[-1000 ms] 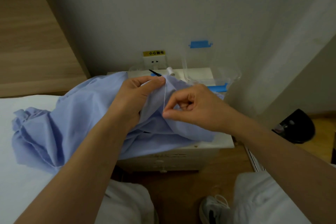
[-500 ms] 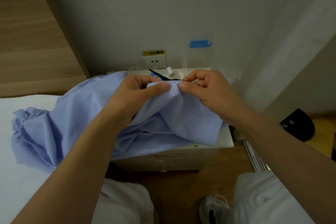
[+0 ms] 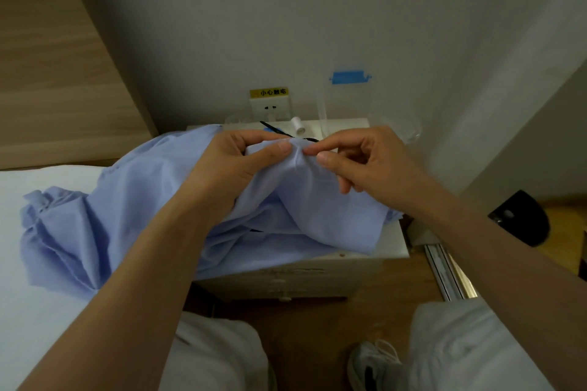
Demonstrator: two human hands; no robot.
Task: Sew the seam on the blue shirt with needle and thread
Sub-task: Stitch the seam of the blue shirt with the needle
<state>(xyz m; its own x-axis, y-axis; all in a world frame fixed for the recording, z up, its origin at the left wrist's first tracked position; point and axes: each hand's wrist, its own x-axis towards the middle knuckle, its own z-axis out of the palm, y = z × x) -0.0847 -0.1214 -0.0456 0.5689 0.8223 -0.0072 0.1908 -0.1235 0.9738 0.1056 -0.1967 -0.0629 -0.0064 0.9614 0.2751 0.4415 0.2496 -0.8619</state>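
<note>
**Desk:** What does the head camera give you?

**Operator:** I see the blue shirt (image 3: 143, 216) draped from the bed (image 3: 38, 311) on my left across the top of a white nightstand (image 3: 392, 241). One fold of it is lifted between the two hands.

**Desk:** And the hands?

**Operator:** The left hand (image 3: 235, 165) grips the raised fold, with the thumb flat on top and the fingers curled under the cloth. The right hand (image 3: 365, 162) meets it from the other side. Its thumb and forefinger pinch the same ridge of the shirt, and its other fingers are curled in. The two thumbs nearly touch.

**Desk:** Needle and thread?

**Operator:** Too fine for me to make out at the fingertips. I do see a white thread spool (image 3: 297, 124) standing on the nightstand just beyond the hands. Black scissors (image 3: 270, 127) lie beside it, partly behind the cloth.

**Desk:** Anything else?

**Operator:** There is a wall socket (image 3: 270, 106) above the nightstand and a strip of blue tape (image 3: 349, 77) to its right. A white shoe (image 3: 374, 365) is on the wooden floor below.
</note>
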